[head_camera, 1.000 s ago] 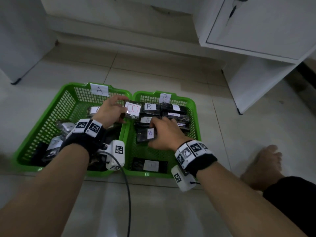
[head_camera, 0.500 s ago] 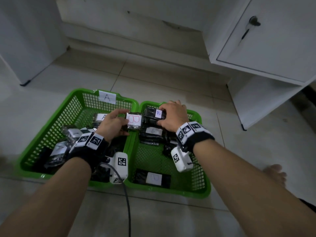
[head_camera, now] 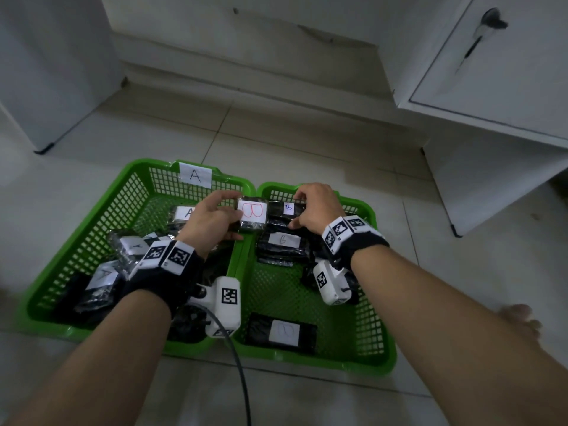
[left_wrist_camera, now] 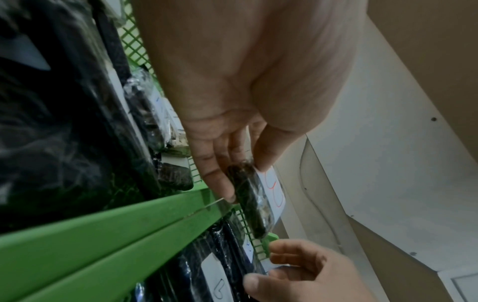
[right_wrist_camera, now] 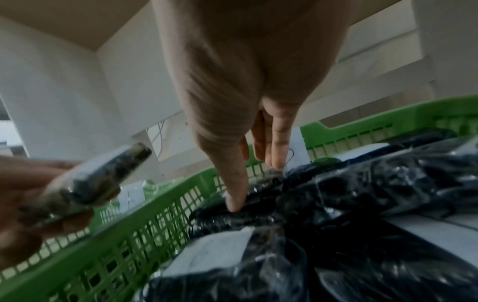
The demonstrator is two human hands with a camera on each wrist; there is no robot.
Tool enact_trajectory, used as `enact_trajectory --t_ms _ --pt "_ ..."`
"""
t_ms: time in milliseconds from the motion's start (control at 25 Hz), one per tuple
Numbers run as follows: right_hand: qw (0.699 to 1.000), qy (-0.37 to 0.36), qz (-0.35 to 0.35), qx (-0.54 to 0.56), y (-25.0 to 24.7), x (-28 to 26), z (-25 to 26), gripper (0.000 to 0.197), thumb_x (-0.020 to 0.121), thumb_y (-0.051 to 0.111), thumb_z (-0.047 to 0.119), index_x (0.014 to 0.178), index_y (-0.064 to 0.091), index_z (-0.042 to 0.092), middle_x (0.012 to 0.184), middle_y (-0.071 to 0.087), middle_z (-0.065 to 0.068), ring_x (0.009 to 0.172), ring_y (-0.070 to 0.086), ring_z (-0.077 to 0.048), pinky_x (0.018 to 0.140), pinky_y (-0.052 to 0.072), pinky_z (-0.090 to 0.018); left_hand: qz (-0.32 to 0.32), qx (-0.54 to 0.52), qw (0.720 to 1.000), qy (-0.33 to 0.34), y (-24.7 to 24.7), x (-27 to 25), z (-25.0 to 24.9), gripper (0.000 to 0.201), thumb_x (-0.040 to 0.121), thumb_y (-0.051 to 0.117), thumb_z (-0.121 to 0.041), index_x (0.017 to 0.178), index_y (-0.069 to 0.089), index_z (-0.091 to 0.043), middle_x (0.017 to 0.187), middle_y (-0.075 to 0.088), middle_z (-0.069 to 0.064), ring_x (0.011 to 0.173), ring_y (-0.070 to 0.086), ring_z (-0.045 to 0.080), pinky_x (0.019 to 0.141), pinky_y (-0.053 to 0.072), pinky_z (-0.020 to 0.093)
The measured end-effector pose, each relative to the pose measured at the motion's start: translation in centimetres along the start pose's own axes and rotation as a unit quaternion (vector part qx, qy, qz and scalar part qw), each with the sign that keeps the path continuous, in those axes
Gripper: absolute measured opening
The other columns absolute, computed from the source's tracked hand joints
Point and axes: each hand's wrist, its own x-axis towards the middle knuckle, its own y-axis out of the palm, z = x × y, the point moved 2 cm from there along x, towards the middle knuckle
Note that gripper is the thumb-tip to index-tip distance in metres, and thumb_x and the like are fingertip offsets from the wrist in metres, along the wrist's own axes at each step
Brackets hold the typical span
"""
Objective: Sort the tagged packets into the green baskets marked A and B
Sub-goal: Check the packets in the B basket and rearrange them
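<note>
Held packet: a dark packet with a red "B" tag [head_camera: 252, 214], lifted over the two touching rims where the baskets meet.
Left hand: the left hand [head_camera: 212, 221] pinches that packet's left end between thumb on top and fingers beneath, palm turned inward; the left wrist view shows the packet edge-on between them.
Right hand: the right hand [head_camera: 316, 207] reaches to the far end of basket B, thumb and fingers curled round the blue-"B" packet [head_camera: 287, 209] on top of the stack.
Basket A: green basket A [head_camera: 92, 241], left, carries an "A" card on its far wall; three white-tagged packets are countable, others hidden under the forearm.
Basket B: green basket B [head_camera: 373, 327], right; besides the gripped packet, two tagged packets show clearly, one mid-basket and one alone at the near wall.
Baskets counted: two, side by side on the tiled floor [head_camera: 307, 142].
</note>
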Motion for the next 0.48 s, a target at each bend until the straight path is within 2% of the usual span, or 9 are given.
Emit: enact_trajectory --t_ms 80,120,200,320,400,480 --pt "0.999 0.014 -0.031 0.031 -1.3 -0.8 -0.8 0.055 0.061 0.096 0.021 0.11 0.072 0.014 0.111 0.066 -0.001 0.104 0.06 -0.018 0.088 0.049 -0.027 0.003 0.031 0.999 0.014 0.4 -0.2 -0.5 0.032 0.094 0.06 -0.003 0.12 0.062 -0.021 0.107 0.064 0.013 0.083 0.067 0.026 0.075 0.061 0.035" --pt "0.996 0.029 -0.051 0.061 -2.2 -1.4 -1.7 0.049 0.064 0.094 0.015 0.108 0.073 0.014 0.106 0.068 0.0 0.099 0.063 -0.017 0.085 0.051 -0.025 0.003 0.054 0.998 0.025 0.7 -0.3 -0.8 0.034 0.094 0.061 -0.003 0.123 0.061 -0.02 0.103 0.065 0.01 0.078 0.068 0.023 0.075 0.061 0.035" --pt "0.983 0.082 -0.091 0.135 -4.1 -3.1 -4.5 0.036 0.072 0.088 0.008 0.103 0.073 0.013 0.097 0.07 0.002 0.09 0.066 -0.013 0.072 0.046 -0.015 0.003 0.109 0.992 0.06 1.2 -0.4 -1.3 0.038 0.093 0.063 -0.003 0.126 0.061 -0.02 0.1 0.066 0.006 0.073 0.069 0.02 0.075 0.062 0.036" --pt "0.965 0.139 -0.117 0.19 -5.8 -6.5 -8.1 0.026 0.079 0.082 0.007 0.1 0.072 0.018 0.091 0.069 0.005 0.083 0.064 -0.004 0.06 0.039 -0.004 0.023 0.189 0.976 0.109 2.5 -0.4 -1.8 0.042 0.092 0.065 -0.006 0.129 0.062 -0.025 0.109 0.067 0.004 0.077 0.073 0.023 0.074 0.063 0.039" --pt "0.967 0.13 -0.11 0.189 -5.5 -8.1 -9.0 0.022 0.081 0.082 0.01 0.099 0.074 0.019 0.091 0.071 0.006 0.08 0.064 0.0 0.062 0.041 -0.002 0.039 0.22 0.967 0.119 3.5 -0.3 -2.0 0.04 0.091 0.066 -0.008 0.127 0.061 -0.024 0.11 0.069 0.002 0.079 0.074 0.024 0.077 0.062 0.045" --pt "0.976 0.101 -0.087 0.17 -4.4 -9.0 -8.7 0.022 0.083 0.081 0.013 0.104 0.076 0.02 0.097 0.072 0.007 0.084 0.065 -0.004 0.075 0.048 -0.009 0.042 0.227 0.966 0.118 4.6 -0.1 -2.1 0.031 0.091 0.066 -0.009 0.12 0.064 -0.022 0.106 0.072 0.002 0.079 0.073 0.022 0.08 0.061 0.045"
